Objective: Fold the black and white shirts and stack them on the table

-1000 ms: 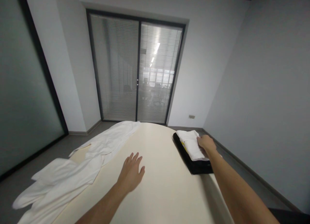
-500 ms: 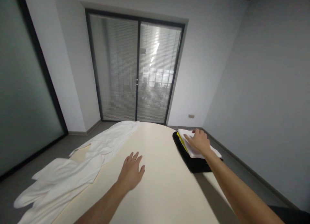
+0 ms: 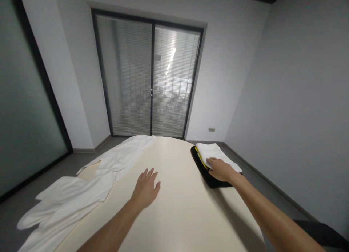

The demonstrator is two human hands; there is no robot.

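My left hand [image 3: 145, 188] is open over the cream tabletop [image 3: 174, 215], fingers spread and holding nothing. To its left, a rumpled white garment [image 3: 109, 168] trails along the table and over its left edge. On the right side lies a stack of folded cloth: a white piece [image 3: 211, 149] on top, a strip of yellow cloth [image 3: 200, 156] below it, and a black piece [image 3: 200, 168] at the bottom. At the stack's near left corner, my right hand [image 3: 220, 170] has its fingers bent and its thumb low, closed on the folded white cloth's edge.
A glass door with blinds [image 3: 149, 77] stands beyond the table's far end. Grey-white walls [image 3: 294, 117] rise on the right, and a frosted glass panel [image 3: 29, 110] is at the left. A dark object [image 3: 319, 232] shows at the lower right edge.
My right hand has come nearer from the middle of the folded white cloth to its near left corner, with the fingers more bent. My left hand stays nearly still; the view has shifted slightly.
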